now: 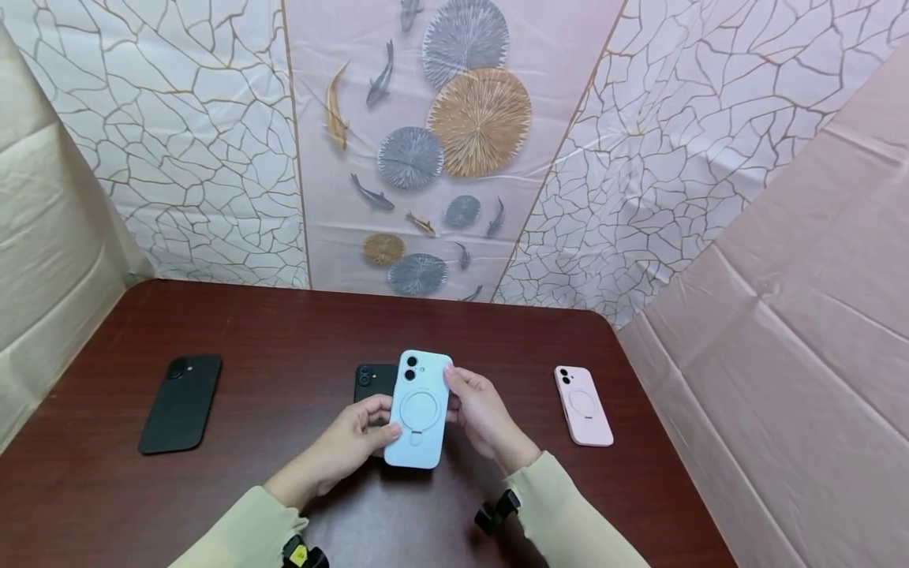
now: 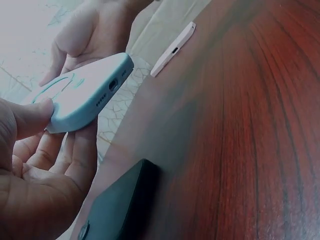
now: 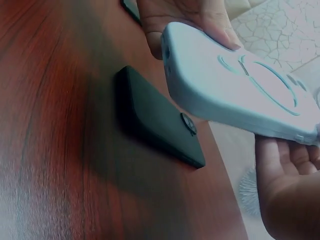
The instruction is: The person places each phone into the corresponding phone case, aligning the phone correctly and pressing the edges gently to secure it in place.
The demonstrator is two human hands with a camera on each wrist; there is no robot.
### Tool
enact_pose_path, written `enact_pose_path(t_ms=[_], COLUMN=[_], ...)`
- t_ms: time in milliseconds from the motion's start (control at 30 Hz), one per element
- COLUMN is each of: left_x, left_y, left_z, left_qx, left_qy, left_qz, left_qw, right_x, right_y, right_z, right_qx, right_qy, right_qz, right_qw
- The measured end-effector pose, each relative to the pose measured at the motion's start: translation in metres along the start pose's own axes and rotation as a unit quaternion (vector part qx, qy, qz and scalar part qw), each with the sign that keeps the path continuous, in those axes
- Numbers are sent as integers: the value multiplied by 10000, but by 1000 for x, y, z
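Note:
Both hands hold up a phone in a light blue case (image 1: 417, 442), its back with a ring outline and two camera lenses facing the head camera. The left hand (image 1: 348, 442) grips its lower left edge, thumb on the back and fingers beneath, as the left wrist view shows. At the upper right edge, the right hand (image 1: 486, 414) pinches it with the thumb near the corner. A black phone (image 1: 375, 381) lies on the table under and behind the blue one, which partly covers it in the head view. In the right wrist view this black phone (image 3: 155, 120) shows whole, below the raised one.
On the dark red-brown wooden table (image 1: 284, 331), another black phone (image 1: 181, 406) lies at the left. A pink phone (image 1: 584, 406) with a ring outline lies at the right. Patterned cloth (image 1: 199, 158) hangs behind the table's back edge, and plain cloth hangs at both sides.

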State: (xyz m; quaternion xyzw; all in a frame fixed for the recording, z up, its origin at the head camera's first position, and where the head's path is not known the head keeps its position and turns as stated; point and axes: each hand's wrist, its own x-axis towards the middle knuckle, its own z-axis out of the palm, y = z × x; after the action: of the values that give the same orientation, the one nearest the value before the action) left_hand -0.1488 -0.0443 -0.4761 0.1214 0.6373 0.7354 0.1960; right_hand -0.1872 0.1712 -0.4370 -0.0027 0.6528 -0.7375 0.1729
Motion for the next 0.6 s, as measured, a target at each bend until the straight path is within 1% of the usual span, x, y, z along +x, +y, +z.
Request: enact_pose_path(t_ms=[133, 233, 367, 500, 600], left_x=[0, 1, 2, 5, 5], left_y=[-1, -2, -2, -1, -2], left_z=[2, 5, 7, 8, 9], left_qx=[-11, -130, -326, -483, -398], left_qy=[221, 347, 639, 921, 1018], left_qz=[-68, -102, -108, -135, -168], left_qw=[9997, 9993, 9974, 9945, 9939], right_x=[1, 1, -1, -2, -4], right_y=[3, 6, 12, 16, 16], right_z=[-1, -4, -8, -10, -9], right_qx=[46, -321, -841, -1089, -1265], right_qy=[-97, -98, -151, -217, -143], right_qz=[141, 167, 199, 163, 84], right_qw=[9998, 9993, 9961, 9937, 9918])
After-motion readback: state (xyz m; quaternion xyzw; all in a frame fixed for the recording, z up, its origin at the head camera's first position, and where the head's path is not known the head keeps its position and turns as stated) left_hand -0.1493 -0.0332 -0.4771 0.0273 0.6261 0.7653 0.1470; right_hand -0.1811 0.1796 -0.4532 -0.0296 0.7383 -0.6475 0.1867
